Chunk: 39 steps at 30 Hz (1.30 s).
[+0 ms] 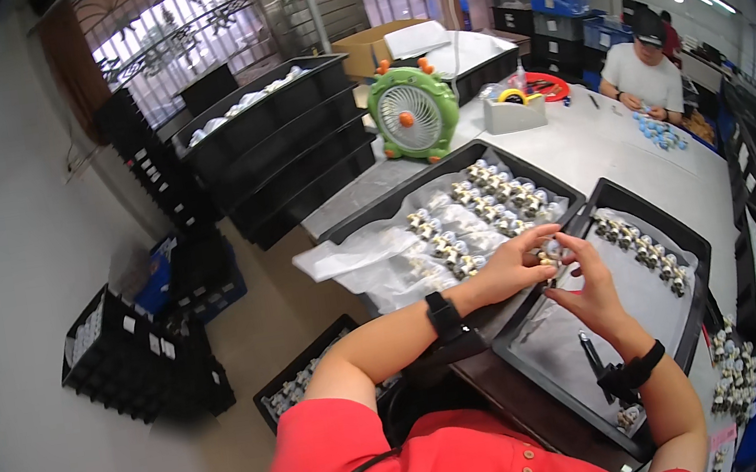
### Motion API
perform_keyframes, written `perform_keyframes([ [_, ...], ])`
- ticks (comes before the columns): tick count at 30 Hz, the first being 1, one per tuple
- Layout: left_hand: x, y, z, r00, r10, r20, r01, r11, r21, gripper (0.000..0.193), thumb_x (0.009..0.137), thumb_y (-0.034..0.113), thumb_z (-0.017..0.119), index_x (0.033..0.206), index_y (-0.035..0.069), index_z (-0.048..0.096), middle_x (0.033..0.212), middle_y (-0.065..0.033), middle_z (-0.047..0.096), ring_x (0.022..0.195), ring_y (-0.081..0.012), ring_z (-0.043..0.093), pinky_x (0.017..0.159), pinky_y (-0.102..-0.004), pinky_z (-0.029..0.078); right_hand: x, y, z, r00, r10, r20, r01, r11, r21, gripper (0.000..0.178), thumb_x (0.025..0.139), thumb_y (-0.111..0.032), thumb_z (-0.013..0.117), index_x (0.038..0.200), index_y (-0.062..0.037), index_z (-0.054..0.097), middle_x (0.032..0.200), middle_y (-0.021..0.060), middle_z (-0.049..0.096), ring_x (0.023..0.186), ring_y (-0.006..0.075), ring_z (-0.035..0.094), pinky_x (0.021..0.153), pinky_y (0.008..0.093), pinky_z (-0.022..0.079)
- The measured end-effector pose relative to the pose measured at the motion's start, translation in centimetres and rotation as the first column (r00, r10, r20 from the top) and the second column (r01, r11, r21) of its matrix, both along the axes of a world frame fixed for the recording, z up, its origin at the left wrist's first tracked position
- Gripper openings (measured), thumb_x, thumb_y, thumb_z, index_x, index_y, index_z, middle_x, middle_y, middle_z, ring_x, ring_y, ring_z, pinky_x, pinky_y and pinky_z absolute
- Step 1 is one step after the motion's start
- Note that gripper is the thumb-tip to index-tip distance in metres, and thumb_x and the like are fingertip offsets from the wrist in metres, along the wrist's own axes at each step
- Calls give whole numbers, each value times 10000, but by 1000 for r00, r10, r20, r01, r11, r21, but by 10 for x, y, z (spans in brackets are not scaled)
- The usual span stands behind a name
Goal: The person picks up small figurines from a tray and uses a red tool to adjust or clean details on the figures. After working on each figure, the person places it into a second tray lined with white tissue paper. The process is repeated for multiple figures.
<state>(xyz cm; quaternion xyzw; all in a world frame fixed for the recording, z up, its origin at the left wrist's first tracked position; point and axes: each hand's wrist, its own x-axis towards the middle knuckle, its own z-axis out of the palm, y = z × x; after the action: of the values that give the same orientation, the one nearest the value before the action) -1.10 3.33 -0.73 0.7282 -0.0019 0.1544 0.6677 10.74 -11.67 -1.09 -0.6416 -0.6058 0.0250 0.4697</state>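
Note:
My left hand (510, 268) and my right hand (593, 291) meet above the right-hand black tray (534, 349). Between their fingertips they pinch a small round part (551, 251), clear and whitish with a darker end. It looks like the small parts in the trays, but its exact kind is too small to make out. Lined with white paper, this tray has a row of small parts (643, 249) along its far side. A black pen-shaped tool (593, 355) lies beside my right wrist. One more part (629, 417) sits in the near corner.
Left of it, another black tray (367, 223) holds rows of parts and crumpled white sheeting (352, 255). A green fan (414, 113) stands behind. Stacked black crates (289, 152) are at the left. More parts (735, 369) lie at right. A person (650, 72) works across the white table (577, 136).

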Motion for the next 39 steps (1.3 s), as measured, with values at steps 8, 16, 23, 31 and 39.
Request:
perform_keyframes([
  [8, 2, -1, -6, 1000, -10, -10, 10, 1000, 0, 612, 830, 30, 623, 1381, 44, 357, 1305, -72, 456, 874, -43, 514, 742, -217, 458, -2, -4, 0, 1000, -3, 24, 3, 1000, 6, 776, 598, -59, 800, 1288, -76, 446, 1194, 109, 519, 941, 229, 566, 791, 332, 492],
  [16, 2, -9, -8, 997, 65, 38, -67, 996, 60, 579, 822, 50, 631, 1352, 41, 398, 1022, 8, 523, 666, -8, 435, 590, -194, 411, 1, -7, -4, 998, -11, 57, 11, 1000, 5, 782, 602, -78, 811, 1294, -93, 447, 1199, 93, 519, 945, 208, 563, 764, 324, 489],
  [23, 3, -13, 0, 987, 138, 84, -151, 973, 175, 596, 804, 73, 651, 1346, 47, 406, 827, 28, 547, 620, -12, 455, 569, -208, 413, 7, -6, -5, 995, -27, 94, 24, 999, 37, 783, 604, -89, 818, 1295, -98, 451, 1174, 89, 537, 954, 201, 565, 759, 317, 487],
  [31, 5, -6, 0, 994, 97, 57, -103, 988, 115, 644, 819, 30, 643, 1384, 48, 334, 1231, -147, 497, 773, -68, 578, 665, -225, 493, 11, -2, -3, 998, 22, 51, -25, 998, 64, 789, 606, -77, 809, 1308, -118, 452, 1185, 100, 540, 960, 223, 578, 794, 327, 483],
  [39, -2, -12, 3, 999, 47, -8, -47, 998, 31, 694, 825, -9, 635, 1414, 43, 272, 1281, -134, 439, 888, -100, 563, 764, -237, 489, 8, -7, -2, 998, 30, -59, -30, 1000, -2, 759, 638, -72, 783, 1315, -150, 448, 1239, 70, 518, 985, 198, 573, 697, 300, 537],
])
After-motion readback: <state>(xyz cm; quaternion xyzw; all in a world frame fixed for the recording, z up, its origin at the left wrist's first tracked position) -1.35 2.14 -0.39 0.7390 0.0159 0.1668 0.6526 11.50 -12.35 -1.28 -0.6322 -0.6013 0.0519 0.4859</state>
